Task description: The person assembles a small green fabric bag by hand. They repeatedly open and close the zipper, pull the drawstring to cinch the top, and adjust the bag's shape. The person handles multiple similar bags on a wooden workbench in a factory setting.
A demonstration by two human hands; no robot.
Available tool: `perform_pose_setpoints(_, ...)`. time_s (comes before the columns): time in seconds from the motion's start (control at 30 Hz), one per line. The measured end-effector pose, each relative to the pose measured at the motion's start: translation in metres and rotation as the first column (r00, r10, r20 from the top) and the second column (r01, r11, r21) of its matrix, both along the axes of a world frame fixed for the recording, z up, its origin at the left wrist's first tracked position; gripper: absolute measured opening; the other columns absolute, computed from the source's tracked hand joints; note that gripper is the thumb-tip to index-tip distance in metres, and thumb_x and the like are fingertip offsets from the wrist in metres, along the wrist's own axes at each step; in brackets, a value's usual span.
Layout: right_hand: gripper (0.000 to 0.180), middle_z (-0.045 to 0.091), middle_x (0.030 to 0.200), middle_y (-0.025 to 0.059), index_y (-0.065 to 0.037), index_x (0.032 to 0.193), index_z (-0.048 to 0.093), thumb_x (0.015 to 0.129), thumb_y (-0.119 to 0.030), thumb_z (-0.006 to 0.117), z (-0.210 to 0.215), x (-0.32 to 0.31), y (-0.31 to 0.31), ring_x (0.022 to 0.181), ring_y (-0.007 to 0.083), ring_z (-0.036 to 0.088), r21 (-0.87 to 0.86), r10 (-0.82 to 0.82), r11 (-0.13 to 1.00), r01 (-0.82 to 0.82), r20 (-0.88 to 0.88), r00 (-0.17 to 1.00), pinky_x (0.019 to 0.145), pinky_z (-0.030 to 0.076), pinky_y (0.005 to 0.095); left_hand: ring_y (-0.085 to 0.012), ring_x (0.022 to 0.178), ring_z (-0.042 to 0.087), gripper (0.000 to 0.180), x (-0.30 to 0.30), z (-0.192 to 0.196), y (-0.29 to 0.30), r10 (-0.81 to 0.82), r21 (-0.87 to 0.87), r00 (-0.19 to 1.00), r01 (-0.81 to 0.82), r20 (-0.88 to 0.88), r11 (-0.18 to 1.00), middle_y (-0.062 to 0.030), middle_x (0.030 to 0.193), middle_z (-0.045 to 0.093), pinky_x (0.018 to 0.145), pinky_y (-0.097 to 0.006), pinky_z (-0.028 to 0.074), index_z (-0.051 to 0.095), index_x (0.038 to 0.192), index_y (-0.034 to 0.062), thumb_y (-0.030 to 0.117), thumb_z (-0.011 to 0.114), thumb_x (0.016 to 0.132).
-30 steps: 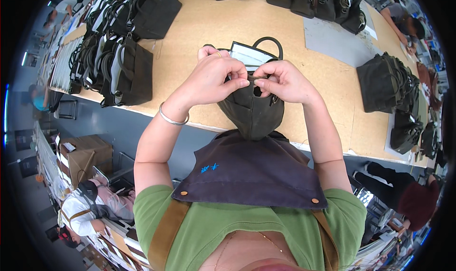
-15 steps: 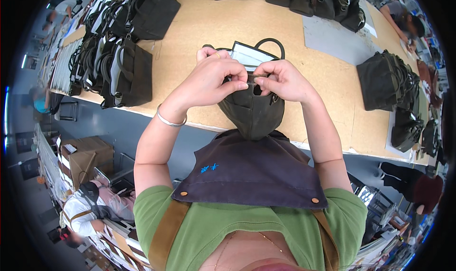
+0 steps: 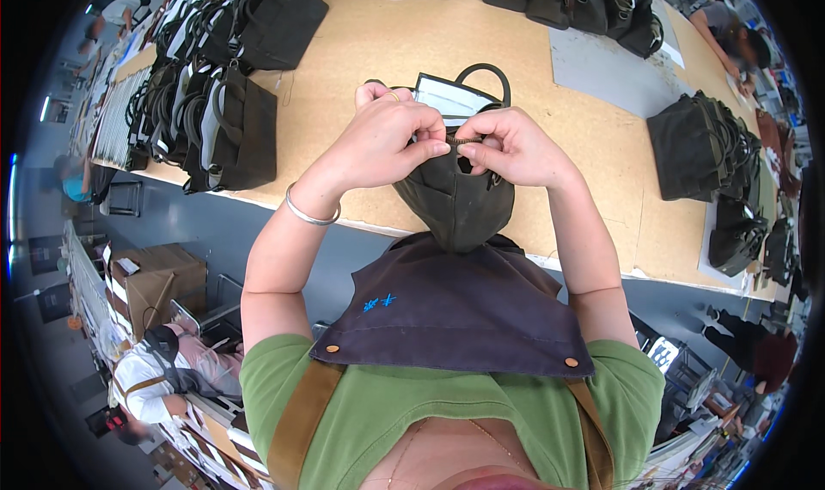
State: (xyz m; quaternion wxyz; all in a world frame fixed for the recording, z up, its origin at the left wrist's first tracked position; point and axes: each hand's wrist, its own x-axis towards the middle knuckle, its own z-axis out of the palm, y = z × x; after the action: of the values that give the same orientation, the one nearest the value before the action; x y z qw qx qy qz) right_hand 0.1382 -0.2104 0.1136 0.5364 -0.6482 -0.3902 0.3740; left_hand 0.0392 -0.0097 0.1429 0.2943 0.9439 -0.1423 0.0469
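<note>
A dark olive handbag (image 3: 453, 208) rests at the table's near edge, against my apron. My left hand (image 3: 391, 137) pinches one end of a short brass-toned zipper (image 3: 465, 141) at the bag's top opening. The other end is pinched by my right hand (image 3: 514, 149), thumb against forefinger. Just beyond my fingers, a white panel with a dark border (image 3: 451, 96) stands up from the bag. A round black handle (image 3: 490, 70) arches behind it. My fingers hide much of the bag's mouth.
Rows of dark handbags (image 3: 236, 133) crowd the tan table (image 3: 378, 39) at left. More bags (image 3: 694, 146) stand at right and others (image 3: 567, 2) at the far side. A grey sheet (image 3: 601, 70) lies at the far right. A cardboard box (image 3: 163, 285) sits behind at left; other people work around.
My hands stay on the zipper; my right thumb and fingers have shifted very slightly left. The white panel and handle tilt a little left. A person at the lower right has moved.
</note>
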Motion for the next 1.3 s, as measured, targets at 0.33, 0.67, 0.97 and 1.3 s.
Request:
perform_pose_setpoints(0.33,0.009,0.061,0.07,0.0001,0.001,0.093,0.065,0.092,-0.007,0.061,-0.003,0.001,0.002,0.064,0.0069,0.062,0.035,-0.012,0.999,0.016,-0.087,0.996,0.058,0.05,0.0216,-0.0129,0.07,0.045,0.012,0.001,-0.001,0.002,0.011,0.0,1.0,-0.011,-0.017,1.0,0.0054,0.066,0.054,0.084,-0.035,0.023,0.065,0.076,0.0146,0.021,0.073,0.081)
perform_pose_setpoints(0.67,0.009,0.06,0.071,-0.0006,0.001,0.093,0.065,0.092,-0.005,0.059,-0.003,0.0,0.003,0.063,0.0064,0.06,0.047,-0.017,0.999,0.022,-0.121,0.993,0.059,0.05,0.0217,-0.0128,0.068,0.049,0.011,-0.005,0.003,-0.005,0.145,0.042,0.989,-0.144,-0.03,0.989,0.0044,0.069,0.061,0.085,-0.036,0.026,0.068,0.078,0.0136,0.022,0.075,0.079)
perform_pose_setpoints(0.97,0.008,0.063,0.076,0.0024,-0.003,0.092,0.064,0.085,-0.006,0.067,0.001,-0.015,-0.004,0.063,0.0095,0.063,0.131,-0.271,0.958,0.255,0.12,0.955,0.055,0.048,0.0231,-0.0144,0.094,0.052,0.012,-0.013,-0.015,-0.01,0.133,-0.01,0.989,-0.132,0.069,0.991,0.0031,0.083,0.064,0.095,-0.039,0.024,0.071,0.094,0.0099,0.017,0.07,0.084)
perform_pose_setpoints(1.3,0.017,0.066,0.069,0.002,-0.008,0.076,0.064,0.074,-0.017,0.077,-0.015,-0.044,-0.002,0.061,0.0206,0.063,0.251,-0.446,0.895,0.37,0.461,0.767,0.064,0.047,0.0333,-0.0185,0.091,0.049,0.008,-0.014,-0.018,-0.01,0.109,-0.166,0.993,-0.099,0.047,0.981,0.0004,0.08,0.061,0.089,-0.036,0.025,0.067,0.09,0.0089,0.01,0.068,0.082)
